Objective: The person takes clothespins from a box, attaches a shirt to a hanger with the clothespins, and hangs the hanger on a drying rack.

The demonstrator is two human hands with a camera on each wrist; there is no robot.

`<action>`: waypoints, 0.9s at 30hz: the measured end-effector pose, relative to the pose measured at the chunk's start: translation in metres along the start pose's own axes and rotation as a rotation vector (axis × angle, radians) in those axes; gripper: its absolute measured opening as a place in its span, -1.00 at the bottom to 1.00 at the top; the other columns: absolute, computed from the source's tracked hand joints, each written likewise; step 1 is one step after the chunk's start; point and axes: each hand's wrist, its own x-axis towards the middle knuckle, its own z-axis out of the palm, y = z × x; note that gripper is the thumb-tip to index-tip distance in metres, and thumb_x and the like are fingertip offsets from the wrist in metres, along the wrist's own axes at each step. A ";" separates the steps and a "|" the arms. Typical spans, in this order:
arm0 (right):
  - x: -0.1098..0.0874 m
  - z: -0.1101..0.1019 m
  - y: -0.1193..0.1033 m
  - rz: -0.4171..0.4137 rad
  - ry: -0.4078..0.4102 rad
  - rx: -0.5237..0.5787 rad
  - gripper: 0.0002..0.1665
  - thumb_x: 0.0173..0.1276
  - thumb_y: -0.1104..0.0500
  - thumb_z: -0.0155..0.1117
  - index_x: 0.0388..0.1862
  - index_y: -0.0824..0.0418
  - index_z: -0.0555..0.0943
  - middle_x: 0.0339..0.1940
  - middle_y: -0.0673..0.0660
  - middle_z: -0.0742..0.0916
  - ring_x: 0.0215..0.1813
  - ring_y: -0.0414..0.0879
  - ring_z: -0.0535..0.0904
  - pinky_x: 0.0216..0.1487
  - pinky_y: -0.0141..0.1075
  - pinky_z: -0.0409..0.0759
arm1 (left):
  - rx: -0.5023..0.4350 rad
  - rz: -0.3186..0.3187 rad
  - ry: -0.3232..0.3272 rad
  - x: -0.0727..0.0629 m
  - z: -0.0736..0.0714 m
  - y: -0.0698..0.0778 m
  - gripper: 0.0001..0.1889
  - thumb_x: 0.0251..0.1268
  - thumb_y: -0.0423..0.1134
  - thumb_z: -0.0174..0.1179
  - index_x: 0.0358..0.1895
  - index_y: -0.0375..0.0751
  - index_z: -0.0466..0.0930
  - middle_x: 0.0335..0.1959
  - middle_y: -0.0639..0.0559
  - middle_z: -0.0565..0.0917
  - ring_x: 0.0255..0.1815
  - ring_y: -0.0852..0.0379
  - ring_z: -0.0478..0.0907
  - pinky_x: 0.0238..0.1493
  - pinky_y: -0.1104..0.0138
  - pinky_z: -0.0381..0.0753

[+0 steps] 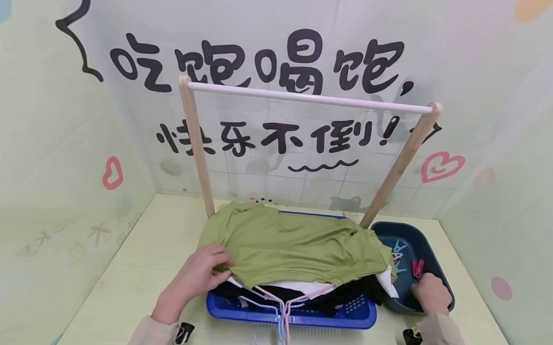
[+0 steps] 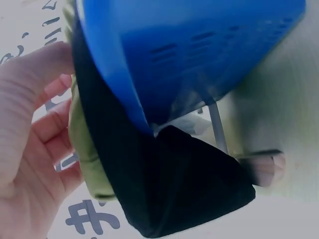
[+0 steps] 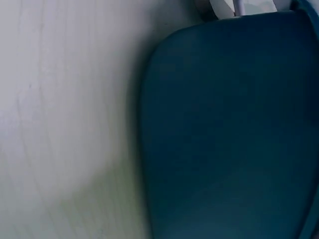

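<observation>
A green shirt (image 1: 297, 242) lies spread over other clothes on a blue basket (image 1: 291, 317). At the shirt's left edge, my left hand (image 1: 197, 274) touches the cloth with loosely bent fingers. The left wrist view shows that hand (image 2: 37, 134) beside the green cloth (image 2: 87, 149) and a hanging black garment (image 2: 164, 184). My right hand (image 1: 432, 294) reaches into a dark teal basin (image 1: 444, 269), just below a red clothespin (image 1: 417, 268). Its fingertips are hidden, so anything held there cannot be seen. The right wrist view shows only the basin's outside, no hand.
Behind the basket stands a rack with wooden posts (image 1: 397, 166) and a white bar (image 1: 306, 97). Pink and blue hangers (image 1: 284, 315) stick out at the basket's front. Light blue clothespins (image 1: 399, 246) lie in the basin. White and black cloth shows under the shirt.
</observation>
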 end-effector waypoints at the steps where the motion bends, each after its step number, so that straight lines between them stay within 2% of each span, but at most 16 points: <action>1: -0.001 -0.001 0.000 -0.004 0.011 0.012 -0.77 0.09 0.27 0.01 -0.73 0.20 0.31 -0.66 0.17 0.48 -0.54 0.08 0.46 -0.59 -0.11 0.40 | -0.004 0.010 0.013 -0.001 0.000 -0.001 -0.82 -0.23 -0.39 0.40 -0.49 -0.12 0.62 -0.46 0.13 0.59 -0.41 0.19 0.50 -0.37 0.30 0.54; 5: -0.002 -0.003 0.002 -0.019 0.054 0.049 -0.74 0.10 0.27 0.01 -0.74 0.19 0.29 -0.70 0.12 0.43 -0.58 0.04 0.42 -0.61 -0.18 0.34 | -0.013 0.042 0.066 -0.003 0.000 -0.002 -0.83 -0.17 -0.40 0.41 -0.43 -0.19 0.66 -0.43 0.07 0.64 -0.40 0.18 0.56 -0.40 0.33 0.58; 8: -0.003 -0.004 0.002 -0.046 0.094 0.075 -0.76 0.12 0.28 0.02 -0.71 0.28 0.35 -0.71 0.11 0.44 -0.59 0.02 0.42 -0.60 -0.20 0.34 | -0.018 0.065 0.118 -0.002 0.002 -0.003 -0.87 -0.07 -0.39 0.37 -0.39 -0.22 0.66 -0.42 0.05 0.65 -0.39 0.16 0.58 -0.38 0.32 0.60; 10: -0.003 -0.006 0.001 -0.071 0.116 0.098 -0.79 0.14 0.29 0.05 -0.60 0.42 0.44 -0.69 0.16 0.49 -0.57 0.03 0.44 -0.57 -0.18 0.40 | -0.027 0.073 0.154 -0.001 0.003 -0.003 -0.94 0.08 -0.34 0.30 -0.37 -0.24 0.66 -0.42 0.03 0.65 -0.39 0.16 0.59 -0.37 0.32 0.60; 12: -0.004 -0.009 -0.001 -0.096 0.131 0.114 -0.76 0.15 0.30 0.08 -0.44 0.55 0.48 -0.62 0.24 0.55 -0.53 0.06 0.47 -0.51 -0.14 0.47 | -0.035 0.073 0.185 0.000 0.003 -0.003 -0.88 0.23 -0.27 0.21 -0.36 -0.26 0.65 -0.41 0.02 0.65 -0.39 0.15 0.59 -0.37 0.32 0.59; 14: -0.005 -0.011 -0.002 -0.114 0.145 0.129 -0.69 0.17 0.31 0.11 -0.30 0.63 0.47 -0.54 0.33 0.59 -0.48 0.09 0.49 -0.46 -0.08 0.52 | -0.051 0.073 0.215 0.002 0.003 -0.003 -0.83 0.28 -0.24 0.17 -0.36 -0.28 0.65 -0.41 0.00 0.65 -0.41 0.15 0.59 -0.39 0.34 0.58; 16: -0.006 -0.014 -0.004 -0.130 0.162 0.144 -0.66 0.18 0.31 0.13 -0.25 0.66 0.46 -0.47 0.41 0.60 -0.45 0.14 0.52 -0.42 -0.03 0.53 | -0.070 0.071 0.239 0.004 0.003 -0.002 -0.88 0.21 -0.30 0.22 -0.37 -0.30 0.65 -0.42 -0.02 0.64 -0.44 0.15 0.59 -0.41 0.38 0.58; 18: -0.009 -0.016 -0.005 -0.143 0.190 0.163 -0.65 0.19 0.31 0.16 -0.23 0.67 0.46 -0.43 0.46 0.62 -0.42 0.20 0.54 -0.41 -0.01 0.52 | -0.097 0.066 0.259 0.007 0.002 -0.001 -0.94 0.03 -0.42 0.30 -0.39 -0.33 0.64 -0.43 -0.03 0.63 -0.47 0.16 0.57 -0.43 0.42 0.56; 21: -0.014 -0.020 -0.008 -0.157 0.221 0.205 -0.64 0.20 0.32 0.20 -0.18 0.66 0.46 -0.36 0.50 0.63 -0.36 0.25 0.57 -0.38 0.00 0.53 | -0.128 0.053 0.276 0.011 0.000 0.001 -0.85 -0.17 -0.52 0.34 -0.42 -0.35 0.64 -0.45 -0.03 0.63 -0.50 0.17 0.56 -0.44 0.46 0.55; 27: -0.025 -0.031 -0.022 -0.186 0.266 0.276 -0.66 0.23 0.33 0.21 -0.12 0.60 0.46 -0.34 0.48 0.63 -0.34 0.23 0.58 -0.45 -0.23 0.53 | -0.176 0.011 0.290 0.018 -0.001 0.001 -0.87 -0.20 -0.54 0.33 -0.47 -0.37 0.64 -0.51 -0.04 0.63 -0.53 0.17 0.57 -0.43 0.53 0.55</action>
